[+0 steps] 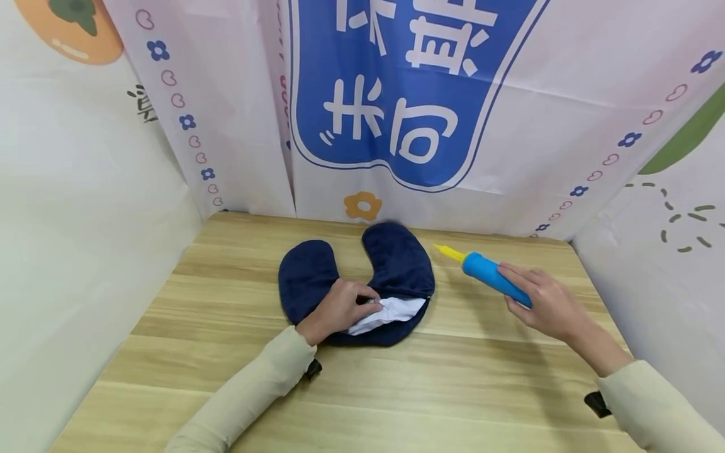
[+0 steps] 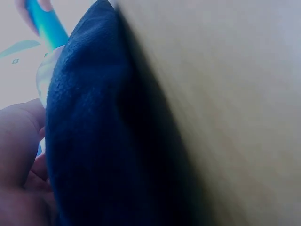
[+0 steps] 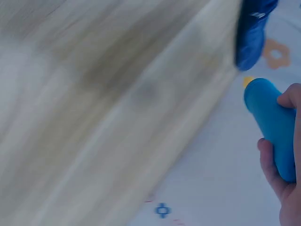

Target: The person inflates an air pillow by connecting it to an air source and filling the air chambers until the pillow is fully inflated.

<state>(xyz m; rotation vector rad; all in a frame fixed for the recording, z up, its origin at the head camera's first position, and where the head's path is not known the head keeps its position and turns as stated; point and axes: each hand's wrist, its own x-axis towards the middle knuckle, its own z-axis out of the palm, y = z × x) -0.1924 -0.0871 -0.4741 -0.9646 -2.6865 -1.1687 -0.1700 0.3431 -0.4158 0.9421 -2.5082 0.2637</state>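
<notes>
Printed white cloth (image 1: 521, 182) hangs behind a wood-grain table (image 1: 436, 390). Just below centre in the head view lies a navy U-shaped neck pillow (image 1: 308, 277), white inner liner (image 1: 403, 309) showing through its opening, pinched by the left hand (image 1: 342, 305). Toward the right, the right hand (image 1: 546, 302) grips a blue hand pump (image 1: 491, 272); its tapered yellow nozzle (image 1: 449, 252) points upper left. From the right wrist, that's only a yellow stub, but fingers show on both sides of the barrel. The left wrist view's middle is mostly navy fabric, hiding most of the liner.

One U-shaped cushion (image 1: 401, 259), one pump (image 1: 491, 274), one table (image 1: 442, 402)
</notes>
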